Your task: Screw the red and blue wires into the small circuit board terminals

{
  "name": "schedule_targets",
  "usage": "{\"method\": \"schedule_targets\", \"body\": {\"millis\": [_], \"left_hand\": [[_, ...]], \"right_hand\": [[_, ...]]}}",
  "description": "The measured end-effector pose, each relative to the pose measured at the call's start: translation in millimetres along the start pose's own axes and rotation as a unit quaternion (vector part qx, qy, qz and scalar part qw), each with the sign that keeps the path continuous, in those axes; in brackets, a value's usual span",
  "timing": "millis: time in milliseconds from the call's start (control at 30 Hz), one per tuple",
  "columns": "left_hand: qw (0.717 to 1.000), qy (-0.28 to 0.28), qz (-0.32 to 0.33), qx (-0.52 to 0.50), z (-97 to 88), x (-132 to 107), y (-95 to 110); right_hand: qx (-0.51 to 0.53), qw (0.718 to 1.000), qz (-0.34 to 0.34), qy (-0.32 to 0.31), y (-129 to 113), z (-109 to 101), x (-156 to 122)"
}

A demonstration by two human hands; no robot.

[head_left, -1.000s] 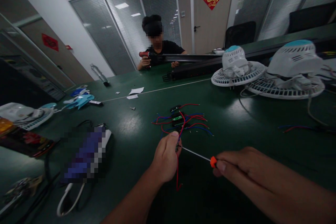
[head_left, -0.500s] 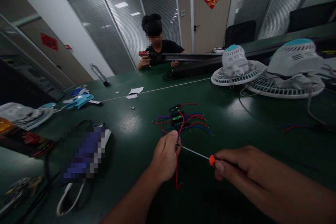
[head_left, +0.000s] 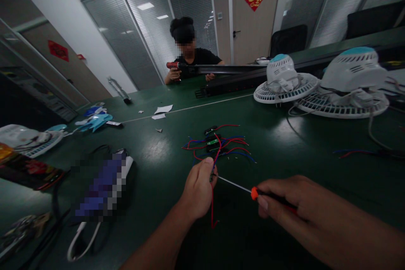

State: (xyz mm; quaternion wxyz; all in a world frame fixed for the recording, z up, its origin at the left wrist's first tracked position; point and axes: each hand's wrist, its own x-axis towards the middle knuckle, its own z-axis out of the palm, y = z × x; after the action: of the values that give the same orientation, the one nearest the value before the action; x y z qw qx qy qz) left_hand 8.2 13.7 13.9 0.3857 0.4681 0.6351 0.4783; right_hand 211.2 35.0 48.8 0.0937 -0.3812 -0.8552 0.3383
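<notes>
My left hand point(head_left: 198, 189) is closed in a pinch on a small dark part with a red wire point(head_left: 211, 206) hanging from it, low over the green table point(head_left: 164, 152). My right hand point(head_left: 286, 202) grips a thin screwdriver point(head_left: 240, 186) with an orange collar; its metal tip meets the part at my left fingertips. Just beyond lies a tangle of red and blue wires point(head_left: 221, 143) around small dark circuit boards.
Two white fan housings point(head_left: 316, 84) lie at the right, with loose wires point(head_left: 351, 152) near them. A blurred box point(head_left: 101, 190) with a white cable, a fan part point(head_left: 28, 139), blue scraps and paper bits sit left. A person across the table holds a red drill point(head_left: 173, 66) against a long black strip.
Almost nothing has changed. My right hand has eased slightly left and back on the screwdriver handle; the left hand keeps its pinch.
</notes>
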Motion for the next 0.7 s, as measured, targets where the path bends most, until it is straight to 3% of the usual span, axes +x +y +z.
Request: {"method": "schedule_targets", "body": {"millis": [267,700], "left_hand": [[0.999,0.024,-0.007,0.022,-1.2,0.1,-1.8],[1.000,0.012,-0.009,0.000,-0.1,-1.0,0.1]], "right_hand": [[0.010,1.000,0.011,-0.026,3.2,-0.1,1.0],[-0.010,1.000,0.002,-0.009,1.0,0.2,0.4]]}}
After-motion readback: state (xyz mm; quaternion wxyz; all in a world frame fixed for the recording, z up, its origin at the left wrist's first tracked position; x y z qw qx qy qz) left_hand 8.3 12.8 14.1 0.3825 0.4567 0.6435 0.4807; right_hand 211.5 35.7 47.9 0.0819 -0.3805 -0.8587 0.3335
